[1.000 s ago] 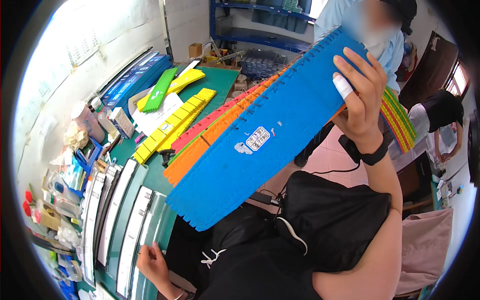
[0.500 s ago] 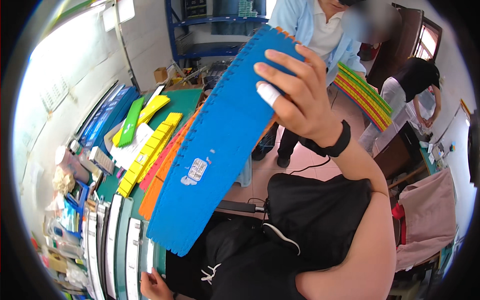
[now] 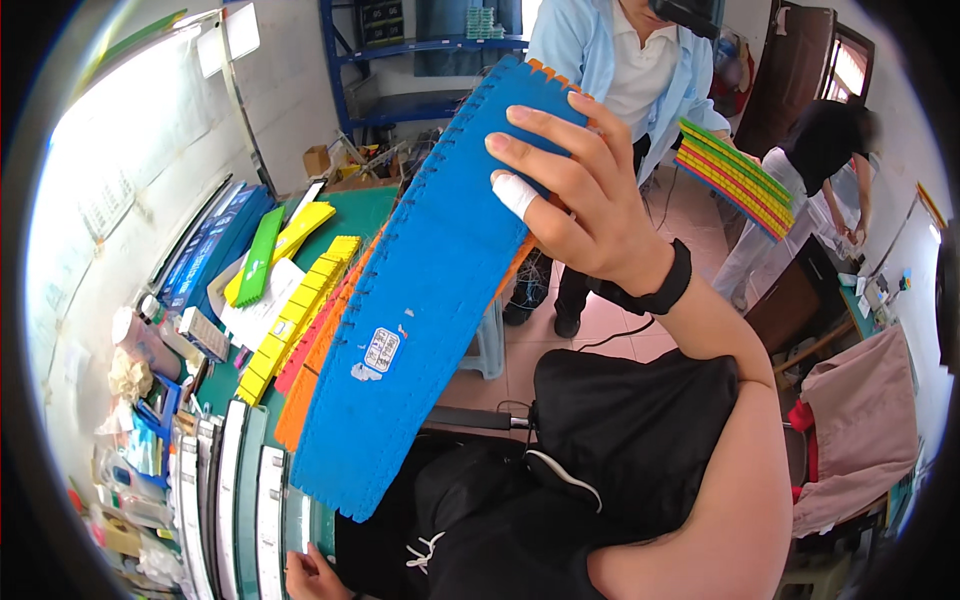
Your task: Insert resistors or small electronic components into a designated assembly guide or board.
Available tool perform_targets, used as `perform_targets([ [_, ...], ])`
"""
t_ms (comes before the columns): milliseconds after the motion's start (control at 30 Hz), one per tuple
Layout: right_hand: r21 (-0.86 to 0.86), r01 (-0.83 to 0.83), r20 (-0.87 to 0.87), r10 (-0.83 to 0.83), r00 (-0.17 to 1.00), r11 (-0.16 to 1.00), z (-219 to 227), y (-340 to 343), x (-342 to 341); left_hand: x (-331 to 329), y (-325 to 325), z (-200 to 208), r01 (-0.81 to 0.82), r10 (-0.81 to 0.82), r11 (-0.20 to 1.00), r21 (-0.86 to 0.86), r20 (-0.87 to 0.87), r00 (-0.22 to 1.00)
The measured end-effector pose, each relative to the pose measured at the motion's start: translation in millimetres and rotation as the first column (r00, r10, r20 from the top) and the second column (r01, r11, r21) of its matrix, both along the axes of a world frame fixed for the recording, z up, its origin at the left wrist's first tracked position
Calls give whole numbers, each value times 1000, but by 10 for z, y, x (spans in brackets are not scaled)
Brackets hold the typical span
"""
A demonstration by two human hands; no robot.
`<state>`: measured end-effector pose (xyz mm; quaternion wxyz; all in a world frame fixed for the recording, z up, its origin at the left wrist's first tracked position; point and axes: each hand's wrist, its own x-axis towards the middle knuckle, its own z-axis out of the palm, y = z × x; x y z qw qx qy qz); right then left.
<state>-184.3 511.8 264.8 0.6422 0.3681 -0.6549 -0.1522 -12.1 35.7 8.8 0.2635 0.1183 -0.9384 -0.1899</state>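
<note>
My right hand (image 3: 590, 190) is closed on the upper end of a long, slightly curved blue board (image 3: 430, 260) with notched edges. A white label and some peeled patches show on its lower half. Behind it sits an orange notched board (image 3: 296, 415), its edges peeking out along both sides; the hidden fingertips and thumb cannot be seen. Further left, a red strip (image 3: 312, 345) and a yellow notched strip (image 3: 298, 320) lie on the green table. Low at the table's near edge, my left hand (image 3: 315, 577) rests with its visible fingers apart, beside white-and-grey long strips (image 3: 272, 520).
A person in a light blue shirt (image 3: 560, 50) stands opposite, holding a stack of coloured strips (image 3: 735, 180). Another person (image 3: 825, 140) bends at the far right. Bottles and boxes (image 3: 200, 330) crowd the left wall. A draped chair (image 3: 850, 420) stands at right.
My right hand and the blue board have shifted slightly left in view. The other person's stack of strips has tilted a little, and that person has moved slightly left in view.
</note>
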Motion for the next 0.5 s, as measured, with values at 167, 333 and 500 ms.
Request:
perform_targets([
  [167,-25,2,-15,-2,1000,1000,3,8,-36,-61,43,33,-6,6,1000,-22,-6,1000],
  [333,-10,-19,-10,19,1000,1000,0,-15,-70,-43,-14,-11,-11,11,1000,-20,-7,1000],
  [500,-21,11,4,-11,1000,1000,-34,18,-72,-35,-27,-20,-7,7,1000,-2,-3,1000],
])
